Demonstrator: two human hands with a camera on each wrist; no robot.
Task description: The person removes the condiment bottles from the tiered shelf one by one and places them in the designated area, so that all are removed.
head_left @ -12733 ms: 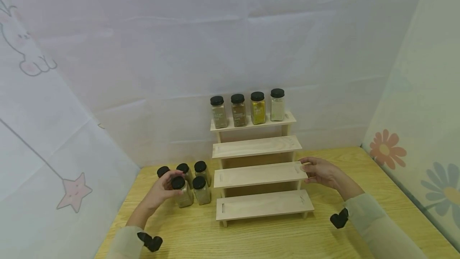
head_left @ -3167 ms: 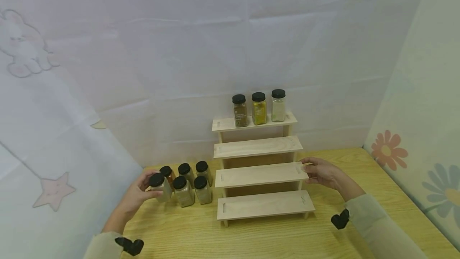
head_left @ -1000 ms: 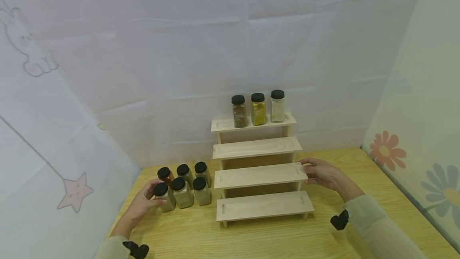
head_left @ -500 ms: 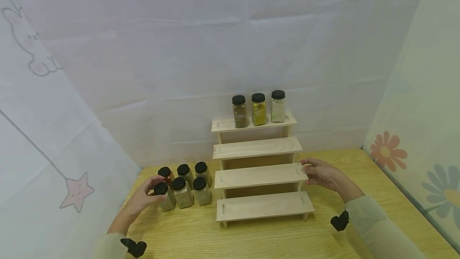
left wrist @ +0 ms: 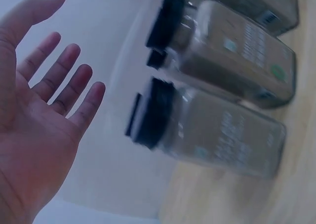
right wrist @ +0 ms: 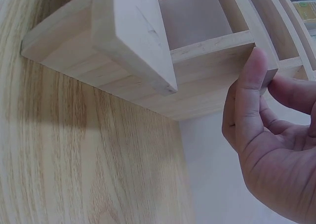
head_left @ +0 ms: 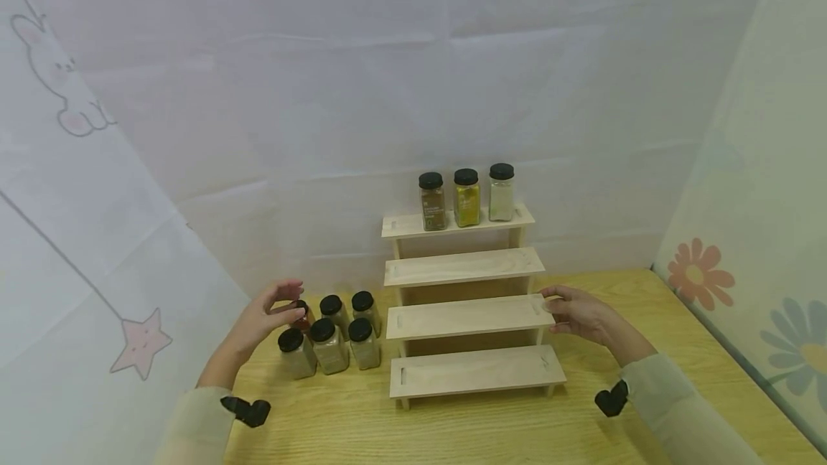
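My left hand [head_left: 261,321] is raised behind the front-left spice jar [head_left: 298,356], near the red-filled spice jar [head_left: 302,318], with its fingers apart and nothing held. In the left wrist view the palm shows beside a black-capped jar [left wrist: 217,130], not touching it. My right hand [head_left: 578,314] pinches the right end of the second-lowest board of a four-tier wooden shelf [head_left: 468,316]; in the right wrist view thumb and fingers meet at the board's corner [right wrist: 266,70]. On the top tier stand a brown jar [head_left: 433,207], a yellow jar [head_left: 467,203] and a pale jar [head_left: 501,199].
Several black-capped jars stand in two close rows left of the shelf, among them a front-middle jar [head_left: 331,351] and a front-right jar [head_left: 365,350]. All rests on a wood-grain table [head_left: 310,422], with a white cloth [head_left: 323,128] hanging behind.
A jar from the top tier's left end now stands front-left among the table jars. My left hand has let go of it and moved up and back. The right hand stays put.
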